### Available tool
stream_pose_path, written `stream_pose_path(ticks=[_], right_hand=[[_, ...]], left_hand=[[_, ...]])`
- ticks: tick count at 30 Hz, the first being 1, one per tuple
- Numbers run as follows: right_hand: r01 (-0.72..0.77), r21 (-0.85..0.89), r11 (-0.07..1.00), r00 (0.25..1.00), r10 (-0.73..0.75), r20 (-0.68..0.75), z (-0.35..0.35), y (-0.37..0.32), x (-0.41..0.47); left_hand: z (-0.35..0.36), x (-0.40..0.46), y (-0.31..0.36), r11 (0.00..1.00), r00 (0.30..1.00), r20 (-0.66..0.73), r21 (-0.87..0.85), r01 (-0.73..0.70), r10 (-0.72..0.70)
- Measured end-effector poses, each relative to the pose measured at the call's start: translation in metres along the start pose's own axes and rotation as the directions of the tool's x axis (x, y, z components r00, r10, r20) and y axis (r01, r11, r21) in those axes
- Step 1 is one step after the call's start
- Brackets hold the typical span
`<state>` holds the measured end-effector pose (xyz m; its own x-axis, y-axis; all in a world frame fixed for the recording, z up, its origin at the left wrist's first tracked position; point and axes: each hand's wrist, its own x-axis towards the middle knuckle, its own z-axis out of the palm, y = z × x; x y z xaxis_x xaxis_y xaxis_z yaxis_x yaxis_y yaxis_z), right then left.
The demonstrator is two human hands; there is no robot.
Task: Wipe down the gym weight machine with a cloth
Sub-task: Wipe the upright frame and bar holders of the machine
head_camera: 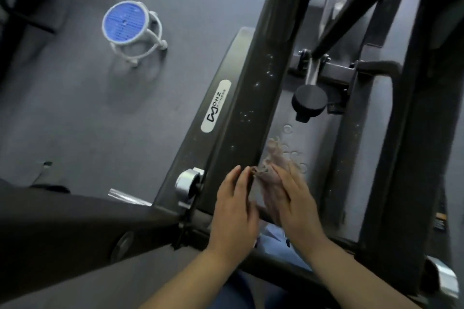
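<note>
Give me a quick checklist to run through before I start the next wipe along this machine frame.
1. Cloth in hand: ok, it sits between the left hand and right hand, blurred.
2. Firm grip on the cloth: cannot tell, the fingers look fairly straight and the picture is blurred.
3. Frame beam within reach: ok, both hands are at its lower end.
4. Spots left to wipe: not ok, droplets or specks still show up the beam.
5. Path up the beam free: ok, only the label lies on it.
6. Knob out of the way: ok, it stands right of the beam.
</note>
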<state>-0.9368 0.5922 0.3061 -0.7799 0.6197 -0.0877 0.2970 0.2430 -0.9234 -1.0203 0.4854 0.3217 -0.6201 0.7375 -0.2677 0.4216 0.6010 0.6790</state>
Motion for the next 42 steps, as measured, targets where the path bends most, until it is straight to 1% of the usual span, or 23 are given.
stream_pose_path(ticks=[3,5,7,9,13,18,22,23,25,27,28,30,31,32,34,35,36,37,38,39,40,41,42], right_hand=[[0.049,-0.001,0.999,0.973,-0.048,0.225,0.031,-0.009,0.001],[0.111,-0.190,0.976,0.931,-0.035,0.364,0.050,-0.001,-0.002],[0.313,-0.488,0.815,0.871,-0.042,0.489,0.066,0.013,-0.007],[0.446,-0.637,0.629,0.822,-0.007,0.569,0.074,0.024,-0.012],[0.599,-0.648,0.470,0.770,-0.115,0.628,0.081,0.035,-0.007],[0.796,-0.538,0.278,0.598,-0.214,0.773,0.084,0.035,0.010],[0.869,-0.448,0.207,0.490,-0.240,0.838,0.054,0.055,0.026],[0.858,-0.466,0.213,0.507,-0.210,0.836,0.045,0.055,0.034],[0.745,-0.602,0.285,0.659,-0.176,0.732,0.033,0.046,0.059],[0.514,-0.771,0.375,0.843,-0.055,0.535,0.032,0.036,0.078],[0.390,-0.819,0.421,0.891,0.052,0.451,0.036,0.030,0.082],[0.324,-0.825,0.462,0.902,0.112,0.417,0.051,0.023,0.074],[0.399,-0.791,0.464,0.877,0.059,0.477,0.059,0.023,0.066],[0.516,-0.733,0.443,0.822,-0.017,0.569,0.063,0.027,0.056],[0.686,-0.598,0.415,0.677,-0.060,0.734,0.058,0.031,0.045],[0.732,-0.573,0.370,0.641,-0.089,0.762,0.050,0.031,0.052],[0.744,-0.584,0.325,0.643,-0.111,0.758,0.042,0.033,0.065],[0.705,-0.634,0.316,0.694,-0.126,0.709,0.034,0.034,0.082],[0.596,-0.717,0.361,0.782,-0.057,0.621,0.025,0.034,0.101],[0.435,-0.799,0.415,0.868,0.045,0.495,0.018,0.033,0.121],[0.269,-0.845,0.462,0.920,0.137,0.368,0.014,0.029,0.138],[0.141,-0.858,0.494,0.942,0.199,0.270,0.015,0.026,0.149],[0.082,-0.858,0.507,0.945,0.234,0.229,0.019,0.021,0.152]], left_hand=[[-0.017,-0.015,-0.013,0.969,0.950,-0.206,-0.120,0.214,-0.235],[-0.023,-0.022,-0.019,0.907,0.881,-0.247,-0.237,0.349,-0.404],[-0.025,-0.027,-0.024,0.860,0.835,-0.249,-0.292,0.418,-0.490],[-0.023,-0.032,-0.028,0.834,0.813,-0.232,-0.306,0.460,-0.534],[-0.014,-0.040,-0.030,0.803,0.805,-0.177,-0.337,0.491,-0.566],[-0.004,-0.043,-0.031,0.793,0.802,-0.154,-0.338,0.506,-0.577],[-0.002,-0.040,-0.034,0.817,0.825,-0.158,-0.326,0.475,-0.542],[-0.001,-0.039,-0.034,0.829,0.835,-0.160,-0.315,0.462,-0.526],[-0.001,-0.036,-0.033,0.843,0.852,-0.152,-0.305,0.442,-0.502],[-0.002,-0.032,-0.031,0.848,0.858,-0.147,-0.305,0.434,-0.492],[-0.003,-0.029,-0.030,0.852,0.859,-0.154,-0.297,0.431,-0.489],[-0.006,-0.021,-0.028,0.865,0.861,-0.185,-0.281,0.415,-0.474],[-0.007,-0.016,-0.027,0.872,0.863,-0.202,-0.280,0.403,-0.463],[-0.008,-0.011,-0.027,0.878,0.866,-0.216,-0.281,0.388,-0.451],[-0.010,0.000,-0.027,0.894,0.879,-0.225,-0.266,0.360,-0.421],[-0.011,0.006,-0.028,0.909,0.889,-0.232,-0.237,0.343,-0.396],[-0.010,0.013,-0.028,0.922,0.900,-0.230,-0.204,0.328,-0.371],[-0.010,0.020,-0.028,0.929,0.909,-0.216,-0.178,0.323,-0.357],[-0.010,0.026,-0.027,0.930,0.912,-0.200,-0.162,0.329,-0.357],[-0.009,0.033,-0.026,0.930,0.913,-0.193,-0.155,0.334,-0.360],[-0.009,0.040,-0.025,0.928,0.911,-0.195,-0.157,0.337,-0.364],[-0.008,0.047,-0.023,0.928,0.909,-0.204,-0.162,0.336,-0.364],[-0.007,0.054,-0.022,0.931,0.909,-0.218,-0.164,0.326,-0.356]])
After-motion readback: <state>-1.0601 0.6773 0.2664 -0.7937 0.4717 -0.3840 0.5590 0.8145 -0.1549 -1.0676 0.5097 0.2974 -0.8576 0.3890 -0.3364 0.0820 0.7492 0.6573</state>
